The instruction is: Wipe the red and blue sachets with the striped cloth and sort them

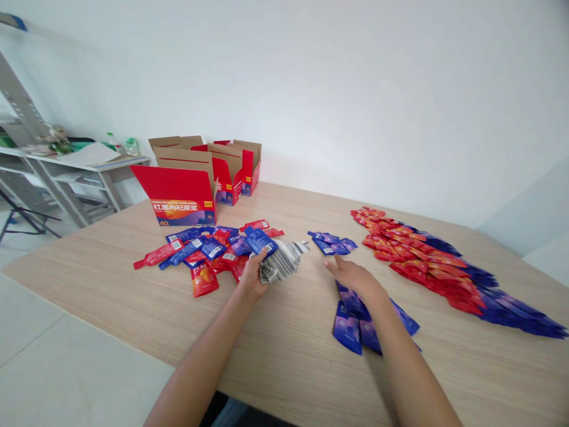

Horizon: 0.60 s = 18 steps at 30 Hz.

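The left hand (pixel 254 279) has its grip closed on a grey-striped bundle (pixel 284 261) above the bench (pixel 288 338), beside a mixed sachet pile (pixel 205 280). The right hand (pixel 354 277) is loosely open, apparently bare; its forearm partly hides some blue sachets (pixel 347 329). Open red cartons (pixel 173 184) stand behind the pile; packet rows (pixel 444 284) lie at right.

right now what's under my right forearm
Blue pouches lie on the table below your right forearm, parts showing on both sides of it. The forearm hides the rest, so how many there are, and whether anything else lies there, cannot be seen.
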Available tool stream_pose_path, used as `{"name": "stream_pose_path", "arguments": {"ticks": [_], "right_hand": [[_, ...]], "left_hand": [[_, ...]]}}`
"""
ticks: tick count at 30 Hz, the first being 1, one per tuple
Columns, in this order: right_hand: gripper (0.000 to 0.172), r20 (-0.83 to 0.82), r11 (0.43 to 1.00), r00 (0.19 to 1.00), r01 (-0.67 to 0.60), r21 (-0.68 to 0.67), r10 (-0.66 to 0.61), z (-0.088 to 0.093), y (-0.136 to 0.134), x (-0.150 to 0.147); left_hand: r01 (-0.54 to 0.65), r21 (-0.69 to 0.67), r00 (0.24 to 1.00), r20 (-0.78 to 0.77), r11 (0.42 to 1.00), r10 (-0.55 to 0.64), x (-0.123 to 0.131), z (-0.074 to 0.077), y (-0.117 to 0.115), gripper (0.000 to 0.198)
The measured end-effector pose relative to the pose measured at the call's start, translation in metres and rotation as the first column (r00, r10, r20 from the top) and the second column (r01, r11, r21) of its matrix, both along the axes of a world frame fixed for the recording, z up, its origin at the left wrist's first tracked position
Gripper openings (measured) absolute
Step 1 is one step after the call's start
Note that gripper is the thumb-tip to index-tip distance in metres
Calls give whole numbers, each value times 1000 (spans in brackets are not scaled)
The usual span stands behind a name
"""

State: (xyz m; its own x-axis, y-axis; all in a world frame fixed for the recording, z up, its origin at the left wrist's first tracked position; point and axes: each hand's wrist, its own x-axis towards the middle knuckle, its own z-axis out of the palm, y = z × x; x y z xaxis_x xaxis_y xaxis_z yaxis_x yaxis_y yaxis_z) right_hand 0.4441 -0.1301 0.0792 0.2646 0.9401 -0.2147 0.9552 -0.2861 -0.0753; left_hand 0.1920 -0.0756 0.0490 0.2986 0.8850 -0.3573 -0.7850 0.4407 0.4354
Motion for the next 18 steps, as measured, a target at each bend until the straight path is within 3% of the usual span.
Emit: {"name": "stream_pose_path", "arguments": {"ticks": [5,10,14,18], "right_hand": [[43,73,978,992,112,-174,-101,-13,-2,34],[54,86,969,990,130,-211,-114,-22,6,33],[61,79,971,989,136,-196,-123,-25,9,35],[57,74,971,989,139,-195,-126,-24,6,41]], "left_hand": [[-67,-46,996,52,997,69,-9,7,4,28],[-48,34,994,103,998,44,-6,4,-2,30],[15,-10,999,36,1000,-15,4,-2,-10,25],[-17,-38,999,41,999,18,10,-6,-10,23]]}}
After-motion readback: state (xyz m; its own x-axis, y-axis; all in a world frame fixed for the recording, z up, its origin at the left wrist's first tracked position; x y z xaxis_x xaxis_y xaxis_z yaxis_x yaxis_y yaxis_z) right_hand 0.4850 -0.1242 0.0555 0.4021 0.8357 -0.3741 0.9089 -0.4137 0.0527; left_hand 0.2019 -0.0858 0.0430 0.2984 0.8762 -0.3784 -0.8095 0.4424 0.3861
